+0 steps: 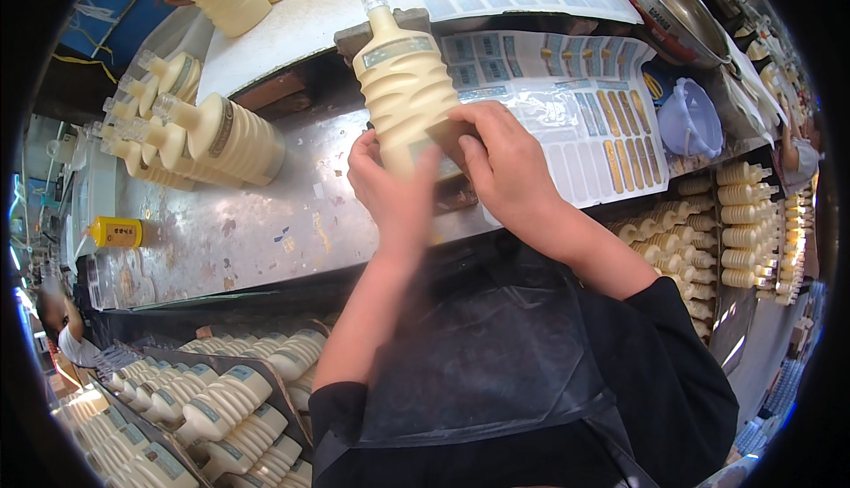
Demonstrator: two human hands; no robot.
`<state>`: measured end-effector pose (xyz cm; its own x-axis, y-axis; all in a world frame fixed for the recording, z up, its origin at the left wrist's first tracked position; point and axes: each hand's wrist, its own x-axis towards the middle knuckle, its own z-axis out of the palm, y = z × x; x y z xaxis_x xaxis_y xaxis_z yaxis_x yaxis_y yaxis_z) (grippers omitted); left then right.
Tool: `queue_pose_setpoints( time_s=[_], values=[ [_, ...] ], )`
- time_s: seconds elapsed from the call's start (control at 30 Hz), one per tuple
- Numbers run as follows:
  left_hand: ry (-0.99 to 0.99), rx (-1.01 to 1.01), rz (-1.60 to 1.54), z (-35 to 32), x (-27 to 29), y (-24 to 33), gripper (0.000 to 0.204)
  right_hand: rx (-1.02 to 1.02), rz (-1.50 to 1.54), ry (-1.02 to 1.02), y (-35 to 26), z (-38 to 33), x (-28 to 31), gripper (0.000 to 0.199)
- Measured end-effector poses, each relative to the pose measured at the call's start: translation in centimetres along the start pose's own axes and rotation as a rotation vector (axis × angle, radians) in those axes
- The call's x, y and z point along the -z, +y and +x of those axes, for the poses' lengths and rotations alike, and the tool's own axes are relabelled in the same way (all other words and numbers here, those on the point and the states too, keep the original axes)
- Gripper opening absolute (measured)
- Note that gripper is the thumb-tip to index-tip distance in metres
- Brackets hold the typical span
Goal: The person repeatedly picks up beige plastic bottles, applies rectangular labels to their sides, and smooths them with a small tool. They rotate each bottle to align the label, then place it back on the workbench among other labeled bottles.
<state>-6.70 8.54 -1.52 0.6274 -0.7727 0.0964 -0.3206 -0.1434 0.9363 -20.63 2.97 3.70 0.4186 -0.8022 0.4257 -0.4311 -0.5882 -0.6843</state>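
A cream ribbed bottle (403, 89) with a clear threaded neck lies on a dark support on the metal bench, neck pointing away from me. It has a grey-blue label near its shoulder and another patch of label low down, partly behind my fingers. My left hand (390, 196) closes round the bottle's base, its thumb side smeared by motion. In my right hand (505, 156) is a small dark brown flat piece (452, 141), pinched and held against the bottle's lower right side.
Sheets of blue and gold labels (589, 107) lie right of the bottle. Several cream bottles (221, 138) stand at left, near a yellow squeeze bottle (115, 232). A lilac bucket (689, 120) and metal basin (677, 10) are at right. More bottles fill crates (288, 391) below.
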Motion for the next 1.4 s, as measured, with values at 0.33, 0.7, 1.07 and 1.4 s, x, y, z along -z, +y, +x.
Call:
queue_pose_setpoints(
  time_s=[0.33, 0.7, 1.07, 1.4],
  values=[
    [-0.037, 0.056, -0.242, 1.6, 0.4, -2.6, 0.061, 0.106, -0.019, 0.144, 2.2, 1.1, -0.2, 0.028],
    [-0.082, 0.121, -0.533, 1.9, 1.3, -3.4, 0.037, 0.534, -0.129, 0.148, -0.2, -0.7, -0.1, 0.027],
    [-0.168, 0.131, -0.581, 1.0, 3.4, -3.7, 0.042, 0.628, -0.284, -0.209, -4.4, -0.3, -1.9, 0.015],
    [-0.207, -0.37, 0.22, 0.5, 2.9, -5.8, 0.064, 0.005, 0.075, 0.043, 1.7, 0.9, 0.4, 0.027]
  ],
)
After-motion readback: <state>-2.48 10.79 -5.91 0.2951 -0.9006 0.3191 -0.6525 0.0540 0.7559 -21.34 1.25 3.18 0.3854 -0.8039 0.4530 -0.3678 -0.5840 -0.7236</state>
